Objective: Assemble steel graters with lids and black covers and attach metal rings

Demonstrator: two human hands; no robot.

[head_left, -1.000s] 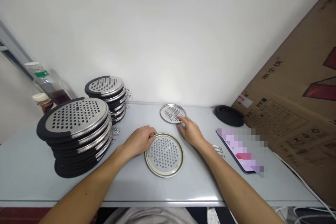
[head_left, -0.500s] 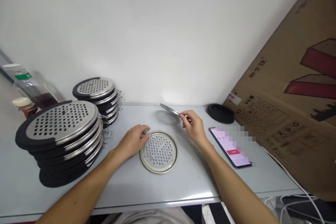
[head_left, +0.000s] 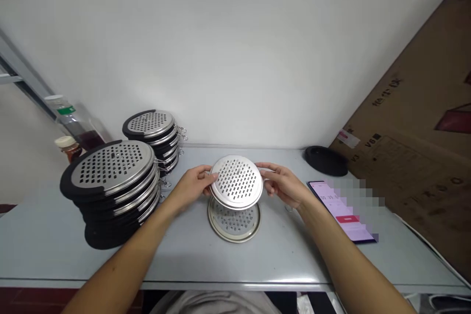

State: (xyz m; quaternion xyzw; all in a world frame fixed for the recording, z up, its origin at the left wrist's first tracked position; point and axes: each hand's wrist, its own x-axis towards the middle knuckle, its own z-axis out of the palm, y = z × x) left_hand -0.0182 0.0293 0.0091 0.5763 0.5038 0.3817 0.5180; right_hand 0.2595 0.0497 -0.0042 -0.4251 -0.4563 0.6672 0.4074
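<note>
A round metal grater plate [head_left: 237,181], full of slots, is raised over the table and tilted toward me. My left hand [head_left: 195,184] grips its left edge, thumb on the front face and fingers behind. At the right edge, the fingers of my right hand [head_left: 283,184] touch the rim, the lower ones curled. Beneath it, a second round plate [head_left: 235,239] with a raised rim and rough holes lies flat on the table, its far part covered by the raised one. A small wire loop [head_left: 289,208] shows beside my right wrist.
Two stacks of black-edged perforated discs with wire hooks, a near one [head_left: 110,167] and a far one [head_left: 150,125], stand left. Behind are a bottle [head_left: 79,122] and a small jar [head_left: 68,147]. Right are a black round piece [head_left: 326,161], a phone [head_left: 342,211] and a cardboard box [head_left: 415,147].
The plate in my right hand has come over the lower plate and turned its slotted face toward me. My left hand has left the lower plate's edge and taken hold of the raised one.
</note>
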